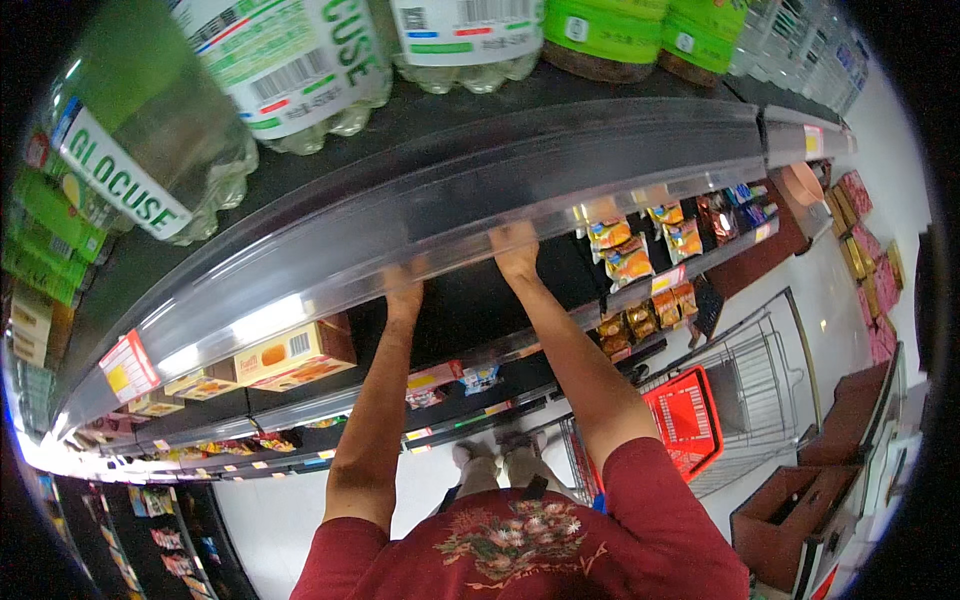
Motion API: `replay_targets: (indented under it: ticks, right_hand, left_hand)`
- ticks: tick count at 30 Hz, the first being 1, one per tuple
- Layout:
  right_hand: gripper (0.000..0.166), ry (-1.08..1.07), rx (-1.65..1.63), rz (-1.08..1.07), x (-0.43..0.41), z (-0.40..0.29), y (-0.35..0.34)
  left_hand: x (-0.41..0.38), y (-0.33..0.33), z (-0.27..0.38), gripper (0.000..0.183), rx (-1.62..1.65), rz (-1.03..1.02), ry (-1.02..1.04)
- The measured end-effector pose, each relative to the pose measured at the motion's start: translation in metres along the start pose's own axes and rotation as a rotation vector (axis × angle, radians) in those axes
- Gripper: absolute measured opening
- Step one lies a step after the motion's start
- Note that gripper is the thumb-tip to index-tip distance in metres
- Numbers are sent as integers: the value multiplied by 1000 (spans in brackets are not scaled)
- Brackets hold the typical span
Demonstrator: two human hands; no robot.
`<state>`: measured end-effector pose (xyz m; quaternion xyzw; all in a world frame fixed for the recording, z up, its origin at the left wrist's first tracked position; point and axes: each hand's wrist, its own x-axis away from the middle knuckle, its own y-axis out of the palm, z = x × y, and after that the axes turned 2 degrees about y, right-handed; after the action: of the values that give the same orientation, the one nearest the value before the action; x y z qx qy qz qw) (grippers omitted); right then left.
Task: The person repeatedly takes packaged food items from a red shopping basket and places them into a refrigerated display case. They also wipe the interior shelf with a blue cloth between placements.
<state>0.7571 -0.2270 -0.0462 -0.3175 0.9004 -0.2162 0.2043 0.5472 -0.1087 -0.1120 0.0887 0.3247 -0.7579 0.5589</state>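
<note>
Both my arms reach forward to a black store shelf, under a clear plastic edge strip (450,247). My left hand (403,289) is partly behind the strip, its fingers blurred. My right hand (515,251) is just right of it, fingertips also behind the strip. What the fingers touch cannot be seen clearly. Below the strip, a dark lower shelf (465,300) lies between yellow snack boxes (281,352) on the left and orange snack packets (626,259) on the right. Large plastic drink bottles (469,37) stand on the shelf above.
A metal shopping cart (757,382) with a red child-seat panel (684,420) stands at lower right, near brown cabinets (787,517). Pink and yellow packages (870,262) lie at the far right. Other stocked shelving (157,532) stands at lower left.
</note>
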Motion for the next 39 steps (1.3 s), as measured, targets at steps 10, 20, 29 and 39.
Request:
replay_targets:
  ticks: [10,20,29,39]
  right_hand:
    - [25,-198,-475,117,127,-27,-105]
    - [40,734,-279,330,360,185,-216]
    - [66,991,379,293,502,313,-234]
    - [127,880,677,-291,396,304,-220]
  left_hand:
    - [31,-18,71,50,196,-42,-54]
    - [76,-72,145,53,-637,-630,299]
    - [78,-61,167,61,-838,-723,256]
    - [76,-59,176,61,-854,-761,205]
